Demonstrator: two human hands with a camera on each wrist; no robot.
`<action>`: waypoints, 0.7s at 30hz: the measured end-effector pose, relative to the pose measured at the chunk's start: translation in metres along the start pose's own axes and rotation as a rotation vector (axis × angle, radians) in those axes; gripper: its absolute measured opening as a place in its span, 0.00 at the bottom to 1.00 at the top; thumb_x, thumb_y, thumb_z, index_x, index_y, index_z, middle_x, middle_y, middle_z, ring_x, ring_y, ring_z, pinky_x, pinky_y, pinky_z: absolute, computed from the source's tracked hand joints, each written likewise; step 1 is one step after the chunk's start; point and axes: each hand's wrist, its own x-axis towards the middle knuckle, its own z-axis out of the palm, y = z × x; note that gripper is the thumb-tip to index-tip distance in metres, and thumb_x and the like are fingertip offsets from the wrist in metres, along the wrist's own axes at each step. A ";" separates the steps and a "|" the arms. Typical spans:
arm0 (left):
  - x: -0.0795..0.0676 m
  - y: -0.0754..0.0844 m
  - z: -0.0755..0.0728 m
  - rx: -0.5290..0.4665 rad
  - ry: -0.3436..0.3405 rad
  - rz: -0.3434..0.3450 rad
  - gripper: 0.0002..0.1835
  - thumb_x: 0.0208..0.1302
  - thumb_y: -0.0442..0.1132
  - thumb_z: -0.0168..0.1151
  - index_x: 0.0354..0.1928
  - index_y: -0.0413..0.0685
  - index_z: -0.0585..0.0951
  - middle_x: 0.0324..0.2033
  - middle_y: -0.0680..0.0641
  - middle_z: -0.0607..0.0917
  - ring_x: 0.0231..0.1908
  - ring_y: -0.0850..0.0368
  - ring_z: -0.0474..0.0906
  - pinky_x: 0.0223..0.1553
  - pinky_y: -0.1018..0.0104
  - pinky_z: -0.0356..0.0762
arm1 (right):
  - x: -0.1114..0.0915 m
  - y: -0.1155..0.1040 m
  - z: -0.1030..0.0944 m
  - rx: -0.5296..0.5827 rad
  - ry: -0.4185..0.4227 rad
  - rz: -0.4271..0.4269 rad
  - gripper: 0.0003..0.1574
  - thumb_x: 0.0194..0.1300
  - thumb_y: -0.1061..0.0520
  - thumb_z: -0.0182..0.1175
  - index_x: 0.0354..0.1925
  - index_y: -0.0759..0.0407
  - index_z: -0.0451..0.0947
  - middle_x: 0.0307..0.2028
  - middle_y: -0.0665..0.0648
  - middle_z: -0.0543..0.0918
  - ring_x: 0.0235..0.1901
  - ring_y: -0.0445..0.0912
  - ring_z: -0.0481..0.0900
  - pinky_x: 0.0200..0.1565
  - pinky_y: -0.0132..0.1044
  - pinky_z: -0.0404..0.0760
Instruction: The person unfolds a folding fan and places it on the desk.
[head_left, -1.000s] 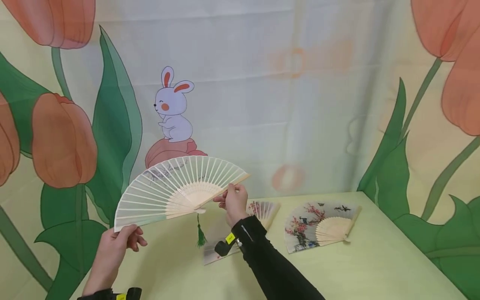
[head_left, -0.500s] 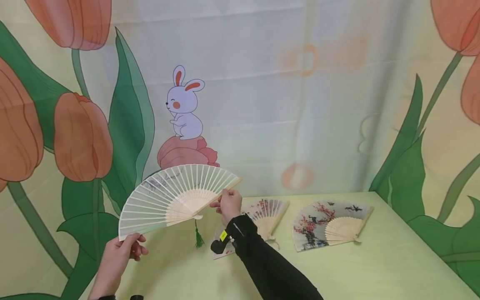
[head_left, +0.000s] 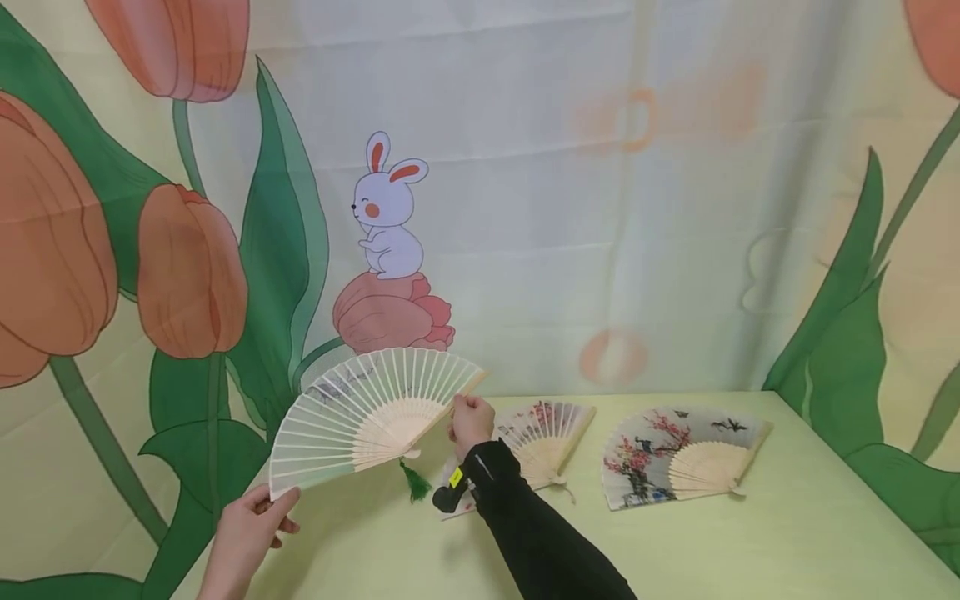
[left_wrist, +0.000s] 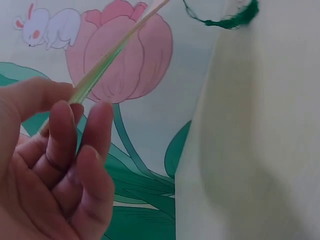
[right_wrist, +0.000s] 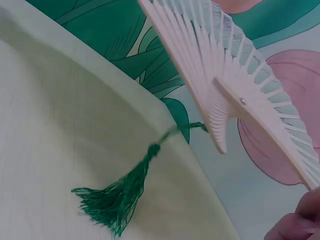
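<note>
A pale folding fan (head_left: 390,421), spread wide, is held up above the table between both hands. My left hand (head_left: 251,533) pinches its lower left end between thumb and fingers; in the left wrist view the fan's edge (left_wrist: 102,65) shows nearly side-on between them. My right hand (head_left: 472,423) grips the outer rib on the right side. From the pivot hangs a green tassel (head_left: 415,482), swung to the right. In the right wrist view the ribs (right_wrist: 200,65) fan out above the tassel (right_wrist: 120,195), and only a few right fingertips (right_wrist: 295,225) show at the corner.
On the light green table (head_left: 750,550) lie two more spread fans with blossom prints. One fan (head_left: 551,454) is partly hidden behind my right wrist; the other fan (head_left: 682,458) lies further right. A printed curtain (head_left: 525,208) with tulips and a rabbit stands behind.
The view has turned left, so the background shifts right. The held fan has come down slightly, both hands keeping hold of it. Its tassel has swung to the right.
</note>
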 end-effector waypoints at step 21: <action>-0.001 -0.036 0.004 0.265 -0.065 -0.047 0.19 0.68 0.47 0.52 0.38 0.35 0.81 0.17 0.51 0.80 0.25 0.55 0.74 0.30 0.60 0.65 | -0.001 0.018 -0.004 -0.129 -0.031 0.101 0.12 0.66 0.69 0.54 0.42 0.80 0.77 0.20 0.58 0.79 0.12 0.40 0.67 0.15 0.28 0.64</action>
